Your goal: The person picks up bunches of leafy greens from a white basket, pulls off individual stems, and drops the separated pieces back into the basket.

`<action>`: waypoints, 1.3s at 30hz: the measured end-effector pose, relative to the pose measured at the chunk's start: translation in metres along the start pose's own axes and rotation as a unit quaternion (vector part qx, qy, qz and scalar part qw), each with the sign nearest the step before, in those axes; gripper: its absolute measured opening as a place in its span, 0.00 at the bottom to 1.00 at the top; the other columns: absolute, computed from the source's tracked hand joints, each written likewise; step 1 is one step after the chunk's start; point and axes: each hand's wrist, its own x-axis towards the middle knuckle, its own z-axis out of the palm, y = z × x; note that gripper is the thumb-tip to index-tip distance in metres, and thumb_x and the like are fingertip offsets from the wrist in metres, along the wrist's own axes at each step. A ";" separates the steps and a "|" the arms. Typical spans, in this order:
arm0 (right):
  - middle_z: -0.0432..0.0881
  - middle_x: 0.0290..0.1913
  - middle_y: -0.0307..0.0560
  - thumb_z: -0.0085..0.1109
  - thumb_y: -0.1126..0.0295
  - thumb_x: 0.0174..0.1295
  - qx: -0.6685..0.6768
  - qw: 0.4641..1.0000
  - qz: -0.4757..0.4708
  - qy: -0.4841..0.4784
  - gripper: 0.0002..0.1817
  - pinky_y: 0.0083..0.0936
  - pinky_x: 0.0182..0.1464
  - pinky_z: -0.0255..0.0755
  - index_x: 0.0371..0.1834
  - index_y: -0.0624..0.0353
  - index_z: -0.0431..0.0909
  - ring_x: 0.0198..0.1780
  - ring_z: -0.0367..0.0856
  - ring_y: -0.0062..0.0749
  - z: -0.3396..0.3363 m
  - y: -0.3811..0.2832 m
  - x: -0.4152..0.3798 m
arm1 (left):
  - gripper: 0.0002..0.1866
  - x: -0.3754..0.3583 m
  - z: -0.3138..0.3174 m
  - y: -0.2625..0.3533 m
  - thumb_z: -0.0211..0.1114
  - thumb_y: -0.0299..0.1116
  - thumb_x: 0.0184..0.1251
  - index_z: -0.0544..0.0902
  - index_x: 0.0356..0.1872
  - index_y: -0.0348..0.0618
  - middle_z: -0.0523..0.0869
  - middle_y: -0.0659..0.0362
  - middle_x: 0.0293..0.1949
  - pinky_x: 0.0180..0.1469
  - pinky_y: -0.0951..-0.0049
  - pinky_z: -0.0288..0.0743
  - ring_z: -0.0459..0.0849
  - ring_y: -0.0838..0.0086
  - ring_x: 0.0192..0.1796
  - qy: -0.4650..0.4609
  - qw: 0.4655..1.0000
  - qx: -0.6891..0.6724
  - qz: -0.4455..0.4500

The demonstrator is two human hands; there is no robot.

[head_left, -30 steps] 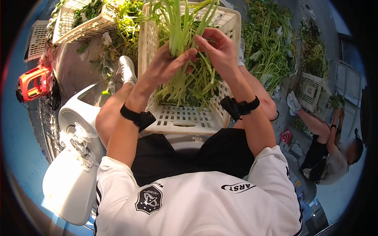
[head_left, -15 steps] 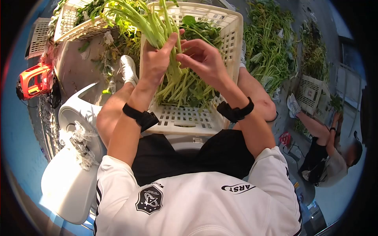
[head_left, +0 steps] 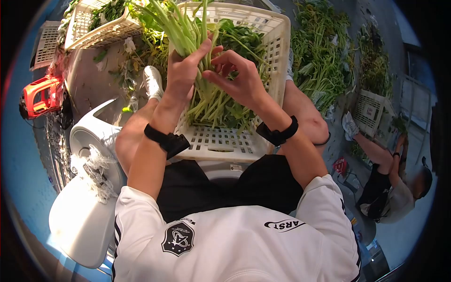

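Observation:
My left hand [head_left: 184, 70] is wrapped round a bunch of pale green leafy stalks [head_left: 181, 35], held upright above the crate. Close beside it, my right hand [head_left: 242, 80] has its thumb and fingers curled at a single stalk on the right side of the bunch. The fingertips are partly hidden among the stems. Below both hands, a cream plastic crate [head_left: 278, 61] stands between my knees. More cut greens [head_left: 225, 110] lie inside it, stems toward me and dark leaves at the far side.
A large heap of greens [head_left: 322, 61] covers the floor at right. Another crate [head_left: 101, 37] with leaves stands at upper left, near a red plastic basket [head_left: 43, 96]. A white stool [head_left: 80, 221] is beside me. A person [head_left: 397, 183] sits at far right, handling greens.
My right hand has shifted slightly left and down along the stalks. The bunch has tilted a little, and my left hand keeps its hold.

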 end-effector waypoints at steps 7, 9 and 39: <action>0.88 0.37 0.42 0.75 0.67 0.62 0.094 0.995 0.008 -0.015 0.16 0.22 0.38 0.79 0.48 0.64 0.84 0.35 0.84 0.20 0.002 0.004 0.000 | 0.16 0.002 -0.003 0.003 0.66 0.37 0.75 0.81 0.56 0.37 0.90 0.51 0.48 0.48 0.70 0.85 0.89 0.69 0.46 0.031 0.999 -0.019 0.002; 0.88 0.38 0.43 0.75 0.66 0.61 0.103 0.994 0.023 -0.029 0.16 0.21 0.39 0.79 0.47 0.64 0.84 0.35 0.84 0.20 0.001 0.002 -0.001 | 0.16 0.004 -0.006 0.000 0.67 0.38 0.75 0.82 0.54 0.37 0.90 0.53 0.44 0.44 0.71 0.85 0.89 0.71 0.43 0.038 0.999 -0.004 0.023; 0.85 0.38 0.49 0.67 0.60 0.68 0.199 0.938 0.146 -0.244 0.19 0.30 0.42 0.77 0.50 0.65 0.80 0.39 0.82 0.30 0.009 0.002 -0.005 | 0.23 -0.009 -0.011 0.014 0.69 0.43 0.72 0.81 0.57 0.35 0.88 0.57 0.42 0.49 0.70 0.85 0.88 0.71 0.44 -0.129 0.981 -0.136 -0.055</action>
